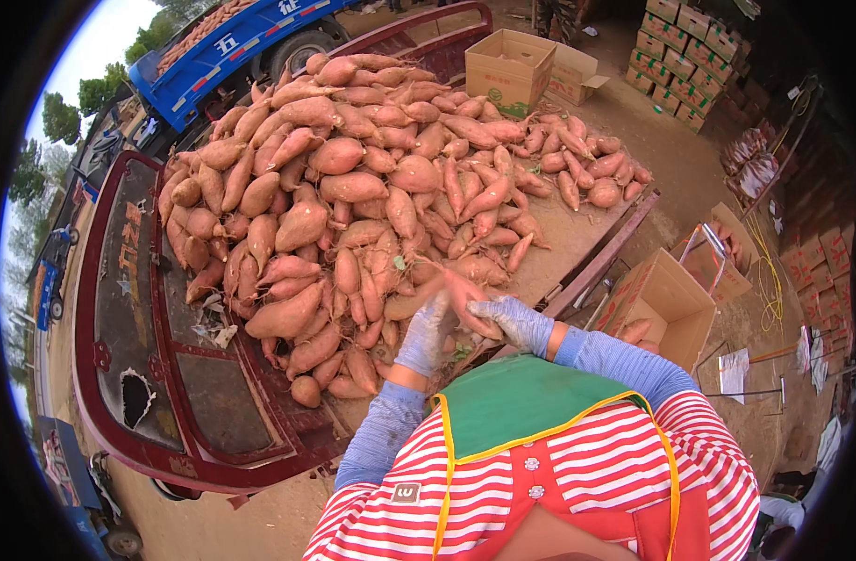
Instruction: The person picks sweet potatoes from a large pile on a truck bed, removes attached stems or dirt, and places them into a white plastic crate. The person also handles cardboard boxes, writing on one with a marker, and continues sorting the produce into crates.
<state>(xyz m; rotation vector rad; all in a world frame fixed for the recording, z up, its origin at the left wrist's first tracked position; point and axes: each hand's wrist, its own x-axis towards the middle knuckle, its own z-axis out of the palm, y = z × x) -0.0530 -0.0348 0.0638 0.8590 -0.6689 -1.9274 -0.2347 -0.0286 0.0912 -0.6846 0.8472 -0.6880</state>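
A reddish sweet potato (471, 306) is held in front of the green apron, its thin root end pointing away. My right hand (515, 321), in a pale dirty glove, grips its near end. My left hand (428, 335), gloved too and somewhat blurred, is raised at its left side; whether the fingers close on it is unclear. Just beyond both hands lies a large heap of sweet potatoes (351, 186) on a cart's flat bed (568, 235). Some green leaves (461, 352) lie between the hands, near the bed's edge.
An open cardboard box (680, 319) with a few sweet potatoes stands at the right. Another box (508, 73) stands behind the heap. The cart's dark red metal rail (172, 350) borders the left. A blue truck (246, 42) is at the back, stacked cartons (680, 56) at the back right.
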